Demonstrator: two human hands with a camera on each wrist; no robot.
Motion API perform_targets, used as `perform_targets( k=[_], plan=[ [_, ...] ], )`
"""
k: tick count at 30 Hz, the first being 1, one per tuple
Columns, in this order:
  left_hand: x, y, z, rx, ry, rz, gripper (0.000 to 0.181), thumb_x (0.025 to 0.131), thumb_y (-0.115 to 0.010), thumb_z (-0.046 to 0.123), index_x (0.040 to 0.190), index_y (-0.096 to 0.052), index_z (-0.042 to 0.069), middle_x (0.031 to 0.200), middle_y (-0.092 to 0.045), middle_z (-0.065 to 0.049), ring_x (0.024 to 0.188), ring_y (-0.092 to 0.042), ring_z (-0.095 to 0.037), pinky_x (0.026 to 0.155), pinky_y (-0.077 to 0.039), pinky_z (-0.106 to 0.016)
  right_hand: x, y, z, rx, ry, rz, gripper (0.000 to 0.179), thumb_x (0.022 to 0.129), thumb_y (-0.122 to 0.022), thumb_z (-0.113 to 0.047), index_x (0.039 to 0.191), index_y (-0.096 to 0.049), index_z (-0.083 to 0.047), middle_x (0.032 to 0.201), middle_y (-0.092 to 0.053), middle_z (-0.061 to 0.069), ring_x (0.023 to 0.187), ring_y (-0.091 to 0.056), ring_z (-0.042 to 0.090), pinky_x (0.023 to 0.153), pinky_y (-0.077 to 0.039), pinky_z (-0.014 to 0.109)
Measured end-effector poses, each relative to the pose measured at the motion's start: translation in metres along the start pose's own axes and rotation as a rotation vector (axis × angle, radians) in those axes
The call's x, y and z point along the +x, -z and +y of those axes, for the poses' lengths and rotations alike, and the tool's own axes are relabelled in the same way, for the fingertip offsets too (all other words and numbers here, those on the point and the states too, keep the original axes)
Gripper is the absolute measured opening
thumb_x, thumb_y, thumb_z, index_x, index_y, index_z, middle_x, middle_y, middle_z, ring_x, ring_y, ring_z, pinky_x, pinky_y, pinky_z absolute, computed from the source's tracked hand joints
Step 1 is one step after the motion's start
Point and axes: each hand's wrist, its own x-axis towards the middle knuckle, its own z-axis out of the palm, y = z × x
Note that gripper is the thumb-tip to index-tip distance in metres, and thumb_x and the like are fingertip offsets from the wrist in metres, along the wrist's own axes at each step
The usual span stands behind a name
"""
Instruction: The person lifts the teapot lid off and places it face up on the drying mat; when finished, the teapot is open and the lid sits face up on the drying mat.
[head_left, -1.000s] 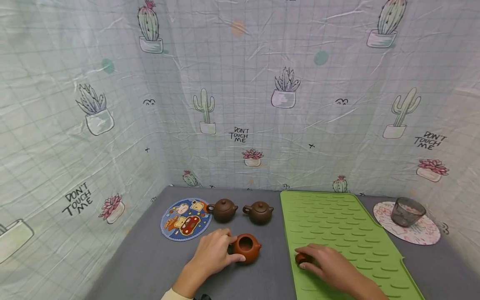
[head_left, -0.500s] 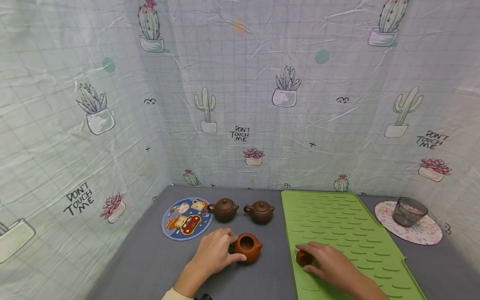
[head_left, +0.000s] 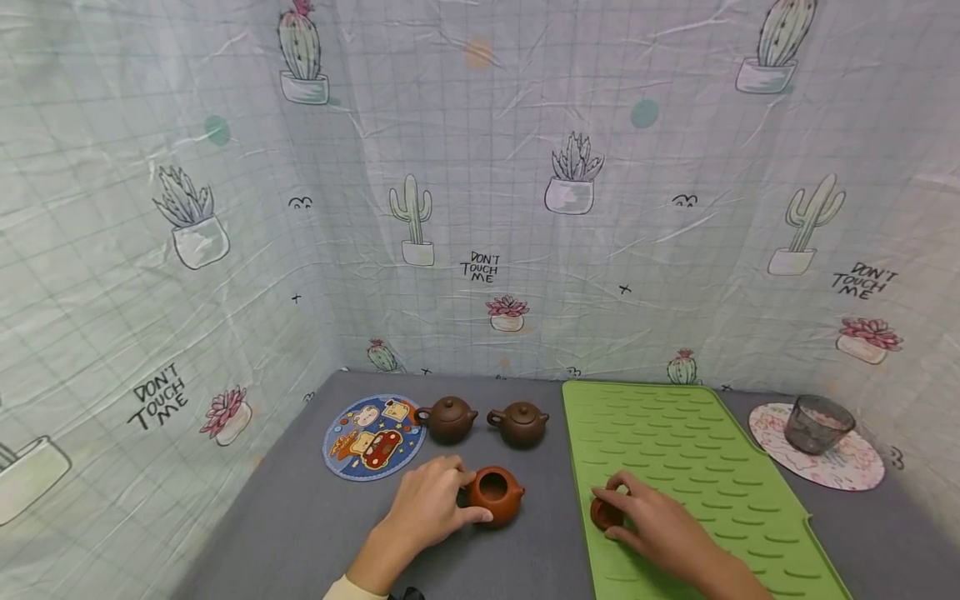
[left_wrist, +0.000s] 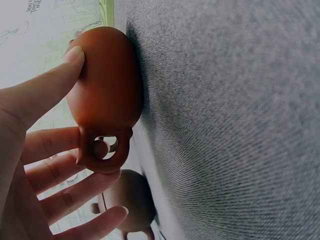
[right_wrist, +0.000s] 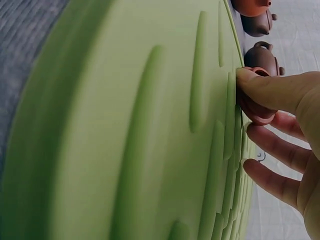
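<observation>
From the head view, my left hand (head_left: 427, 508) grips the reddish clay teapot (head_left: 504, 510), which stands upright on the grey tablecloth (head_left: 277, 533); my right hand (head_left: 663, 525) pinches the small clay lid (head_left: 606, 515) at the left side of the green ridged mat (head_left: 645, 433). In the left wrist view, the thumb presses the pot's body, fingers beside its handle. In the right wrist view, thumb and fingers clamp the lid.
</observation>
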Motion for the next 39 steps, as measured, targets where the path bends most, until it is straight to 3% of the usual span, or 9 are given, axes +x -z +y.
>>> perform_targets(
  k=[4, 8, 21, 39],
  plan=[
    [0.0002, -0.0001, 0.0001, 0.005, -0.002, -0.004, 0.056, 0.075, -0.079, 0.066, 0.108, -0.082, 0.020, 0.089, -0.066, 0.007, 0.072, -0.058, -0.009, 0.053, -0.043, -0.025, -0.0008, -0.0023, 0.0007, -0.003, 0.025, 0.024, 0.050, 0.080, -0.086, -0.023, 0.126, -0.073, -0.012, 0.111, -0.054, -0.006, 0.079, -0.055, -0.002, 0.059, -0.041, 0.017],
    [0.0005, 0.0002, 0.0003, 0.003, 0.000, -0.009, 0.057, 0.075, -0.079, 0.066, 0.109, -0.082, 0.020, 0.088, -0.066, 0.007, 0.071, -0.057, -0.009, 0.053, -0.042, -0.025, -0.0009, -0.0029, 0.0007, -0.031, 0.046, 0.045, 0.051, 0.079, -0.086, -0.023, 0.126, -0.073, -0.010, 0.110, -0.055, -0.006, 0.082, -0.057, -0.001, 0.061, -0.043, 0.018],
    [0.0005, 0.0003, 0.0005, -0.001, 0.009, -0.005, 0.057, 0.075, -0.080, 0.065, 0.109, -0.082, 0.020, 0.090, -0.067, 0.007, 0.073, -0.059, -0.010, 0.054, -0.044, -0.025, -0.0003, -0.0024, -0.0007, 0.008, 0.021, 0.082, 0.036, 0.083, -0.083, -0.025, 0.115, -0.066, -0.027, 0.096, -0.053, -0.015, 0.077, -0.049, -0.007, 0.061, -0.044, 0.020],
    [0.0001, -0.0009, 0.0000, -0.006, 0.012, -0.009, 0.057, 0.075, -0.080, 0.065, 0.110, -0.081, 0.021, 0.089, -0.066, 0.008, 0.073, -0.058, -0.009, 0.053, -0.042, -0.025, 0.0000, -0.0062, -0.0007, 0.031, 0.008, 0.107, 0.037, 0.079, -0.085, -0.025, 0.110, -0.068, -0.027, 0.096, -0.054, -0.013, 0.075, -0.051, -0.005, 0.059, -0.044, 0.021]
  ],
)
